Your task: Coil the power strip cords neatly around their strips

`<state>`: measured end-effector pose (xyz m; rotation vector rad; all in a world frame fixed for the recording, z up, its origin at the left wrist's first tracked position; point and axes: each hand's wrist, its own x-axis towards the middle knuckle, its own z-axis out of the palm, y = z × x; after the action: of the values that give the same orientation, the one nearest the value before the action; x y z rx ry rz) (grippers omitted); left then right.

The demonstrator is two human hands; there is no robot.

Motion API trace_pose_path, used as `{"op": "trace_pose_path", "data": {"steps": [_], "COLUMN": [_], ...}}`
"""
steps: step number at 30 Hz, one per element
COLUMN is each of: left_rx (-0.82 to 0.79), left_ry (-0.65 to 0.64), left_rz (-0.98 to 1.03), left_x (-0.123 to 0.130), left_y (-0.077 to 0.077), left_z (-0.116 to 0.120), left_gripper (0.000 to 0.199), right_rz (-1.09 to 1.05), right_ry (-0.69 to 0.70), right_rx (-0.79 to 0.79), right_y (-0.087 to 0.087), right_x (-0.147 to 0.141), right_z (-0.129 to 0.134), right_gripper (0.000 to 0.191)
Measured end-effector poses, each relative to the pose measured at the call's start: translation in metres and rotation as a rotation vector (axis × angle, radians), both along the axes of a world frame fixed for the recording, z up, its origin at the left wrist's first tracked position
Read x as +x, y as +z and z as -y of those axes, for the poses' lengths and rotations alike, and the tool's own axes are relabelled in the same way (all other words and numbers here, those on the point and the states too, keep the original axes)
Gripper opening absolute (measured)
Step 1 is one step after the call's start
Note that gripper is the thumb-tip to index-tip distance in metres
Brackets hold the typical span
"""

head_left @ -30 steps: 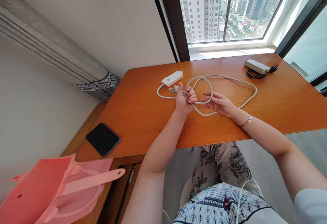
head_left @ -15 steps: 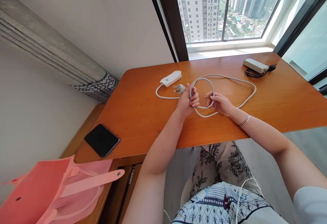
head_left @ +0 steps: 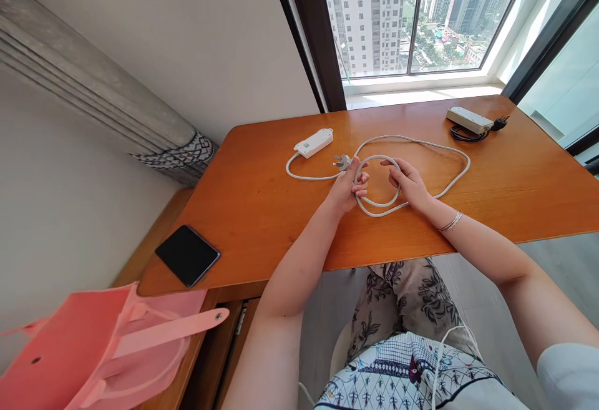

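A white cable (head_left: 435,145) runs in loops over the wooden table, joined at the left to a white power strip (head_left: 314,143). My left hand (head_left: 349,188) is closed round the cable beside its plug (head_left: 342,162), whose prongs point left. A small coil of the cable spans the gap between both hands. My right hand (head_left: 406,182) pinches the right side of that coil between thumb and fingers. Part of the cable passes behind the hands.
On the table (head_left: 262,210) lie a black phone (head_left: 187,256) at the left corner and a white adapter (head_left: 469,120) with a black cord at the back right. A pink bag (head_left: 65,347) is at the lower left. A window (head_left: 412,17) stands behind the table.
Both hands have shifted slightly to the right with the cable coil and the plug. The coil's upper edge sits a little lower.
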<state>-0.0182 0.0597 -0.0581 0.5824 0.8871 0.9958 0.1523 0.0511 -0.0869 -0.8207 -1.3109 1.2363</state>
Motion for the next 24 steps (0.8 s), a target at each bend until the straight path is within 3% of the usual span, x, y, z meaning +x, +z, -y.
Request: {"op": "trace_pose_path", "data": {"steps": [4,8,13,19,24], "left_rx": [0.030,0.068,0.042,0.033,-0.007], "left_ry": [0.084,0.099,0.082,-0.045,-0.112], "left_rz": [0.131,0.226,0.167,0.099,0.161], "left_x": [-0.002,-0.002,0.000,-0.006,-0.014], "left_y": [0.005,0.008,0.005,0.004,0.007], "left_z": [0.002,0.004,0.000,-0.001,0.001], "left_gripper": [0.002,0.015,0.021,0.031,0.037], "right_rz": [-0.009,-0.043,-0.063,-0.056,-0.007], "right_ry": [-0.052,-0.121,-0.142,-0.142,-0.106], "right_rx": [-0.014,-0.036,-0.063,0.015,0.030], "right_y": [-0.001,-0.004,-0.006,-0.004,0.000], "right_x": [0.001,0.004,0.006,0.007,0.007], "right_z": [-0.001,-0.005,-0.006,-0.006,-0.005], "right_gripper": [0.039,0.037,0.034,0.035,0.041]}}
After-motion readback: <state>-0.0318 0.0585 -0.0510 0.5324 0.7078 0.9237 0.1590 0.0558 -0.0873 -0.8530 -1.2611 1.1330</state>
